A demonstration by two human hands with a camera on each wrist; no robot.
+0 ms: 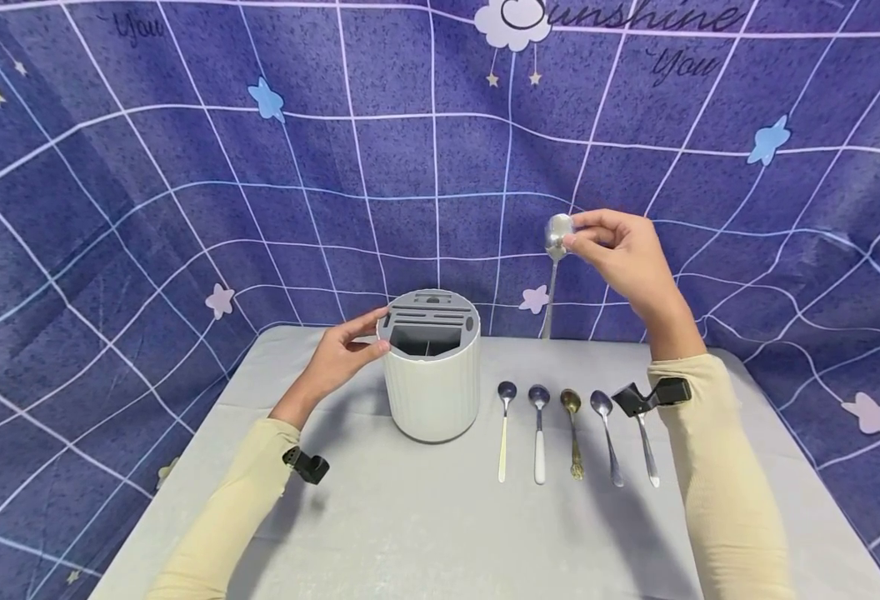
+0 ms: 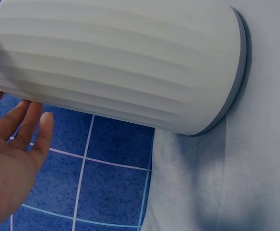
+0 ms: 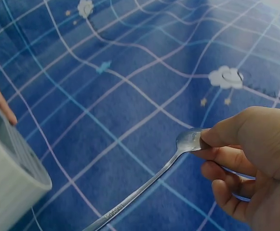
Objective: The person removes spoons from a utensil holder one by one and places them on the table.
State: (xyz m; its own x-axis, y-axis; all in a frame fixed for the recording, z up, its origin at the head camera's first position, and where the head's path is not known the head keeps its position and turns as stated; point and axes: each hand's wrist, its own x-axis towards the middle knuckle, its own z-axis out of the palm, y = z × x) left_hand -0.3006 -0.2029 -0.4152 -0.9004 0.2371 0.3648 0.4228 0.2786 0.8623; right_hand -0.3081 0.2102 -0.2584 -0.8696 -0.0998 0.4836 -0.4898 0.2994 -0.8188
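My right hand [image 1: 627, 250] pinches a silver spoon [image 1: 552, 287] by its bowl, between thumb and fingers. The spoon's handle hangs downward above the back of the table; the right wrist view shows this spoon [image 3: 152, 179] slanting down to the left. My left hand [image 1: 340, 354] rests against the left side of a white ribbed utensil holder [image 1: 432, 396], thumb and fingertips touching its rim. In the left wrist view the fingers [image 2: 30, 120] are mostly straight, some partly behind the holder. Upright on the table, the holder has a grey top with slots and divided openings.
Right of the holder several spoons lie in a row: one with a cream handle [image 1: 502, 442], one with a white handle [image 1: 539, 446], a gold spoon [image 1: 574, 437], and silver spoons [image 1: 609, 442]. The right forearm partly covers the last one. A blue-purple grid-patterned cloth [image 1: 387, 150] hangs behind the table.
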